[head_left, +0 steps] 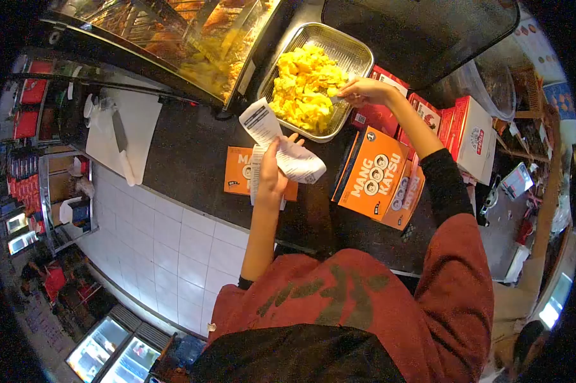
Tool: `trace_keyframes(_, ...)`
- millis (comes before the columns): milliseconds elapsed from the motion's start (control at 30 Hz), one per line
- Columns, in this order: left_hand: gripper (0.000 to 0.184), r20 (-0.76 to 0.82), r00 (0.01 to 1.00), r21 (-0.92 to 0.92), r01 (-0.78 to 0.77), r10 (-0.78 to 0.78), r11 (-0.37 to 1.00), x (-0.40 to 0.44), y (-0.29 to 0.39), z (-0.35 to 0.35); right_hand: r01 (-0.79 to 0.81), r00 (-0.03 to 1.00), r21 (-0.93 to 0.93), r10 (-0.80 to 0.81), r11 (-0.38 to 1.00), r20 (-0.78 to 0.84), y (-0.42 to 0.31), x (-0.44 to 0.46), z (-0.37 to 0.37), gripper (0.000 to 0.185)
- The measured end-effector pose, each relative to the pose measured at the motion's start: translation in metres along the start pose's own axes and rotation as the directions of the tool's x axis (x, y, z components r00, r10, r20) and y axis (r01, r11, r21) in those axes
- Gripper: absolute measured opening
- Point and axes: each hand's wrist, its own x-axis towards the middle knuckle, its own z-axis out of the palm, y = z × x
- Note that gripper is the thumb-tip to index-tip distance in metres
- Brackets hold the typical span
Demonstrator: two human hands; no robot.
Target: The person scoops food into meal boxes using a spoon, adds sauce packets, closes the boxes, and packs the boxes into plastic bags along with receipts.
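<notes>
My left hand (pixel 273 171) is closed around a long printed paper receipt (pixel 302 165), whose upper part curls over and whose lower end hangs behind the wrist. Beneath it on the dark counter lies an orange box (pixel 237 167), partly covered. My right hand (pixel 364 91) reaches over the right side of a metal tray (pixel 358 54). Its fingers are pinched together beside a heap of yellow fried food pieces (pixel 307 80). Something small and pale shows at the fingertips, too small to name.
Orange printed boxes (pixel 374 169) are stacked at my right, with red and white boxes (pixel 476 140) beyond. A lit glass food cabinet (pixel 205 48) stands at the upper left. A knife (pixel 121 137) lies on a white cutting board (pixel 144 121) at the left.
</notes>
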Motion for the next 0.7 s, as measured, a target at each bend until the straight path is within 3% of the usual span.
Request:
trace_keyframes(100,0.043,0.05,0.998,-0.028,-0.038,0.039,0.999,-0.012,0.008,0.012,0.116,0.992,-0.028,-0.117,0.993,-0.05,0.006,-0.017,-0.003,0.017)
trace_keyframes(167,0.042,0.171,0.984,-0.047,-0.042,0.049,0.998,-0.028,0.011,0.011,0.188,0.964,0.115,-0.16,0.975,-0.213,0.02,-0.032,0.003,0.017)
trace_keyframes(200,0.043,0.184,0.982,0.028,-0.052,0.046,0.998,-0.033,0.01,0.007,0.219,0.96,0.14,-0.187,0.966,-0.207,0.023,-0.042,0.005,0.016)
trace_keyframes(233,0.043,0.102,0.993,0.035,-0.063,0.059,0.997,-0.046,0.012,0.023,0.273,0.941,0.169,-0.227,0.947,-0.25,0.024,-0.05,0.008,0.015)
trace_keyframes(300,0.044,0.114,0.993,0.154,-0.035,0.017,0.987,-0.058,0.016,0.023,0.353,0.879,0.212,-0.245,0.912,-0.409,0.027,-0.069,0.021,0.017)
trace_keyframes(333,0.043,0.093,0.992,0.237,-0.106,0.086,0.966,-0.07,0.018,0.033,0.422,0.88,0.275,-0.317,0.864,-0.354,0.029,-0.082,0.024,0.019)
trace_keyframes(400,0.042,0.084,0.983,0.398,-0.185,0.165,0.899,-0.089,0.019,0.053,0.546,0.796,0.303,-0.372,0.781,-0.477,0.041,-0.11,0.043,0.014)
trace_keyframes(567,0.049,0.205,0.977,0.451,-0.141,0.051,0.882,-0.096,0.009,0.078,0.717,0.576,0.367,-0.208,0.593,-0.79,0.079,-0.224,0.125,0.013)
trace_keyframes(700,0.043,0.325,0.928,0.491,-0.003,-0.18,0.871,-0.084,-0.024,0.109,0.74,0.538,0.442,-0.05,0.507,-0.842,0.146,-0.314,0.173,0.014)
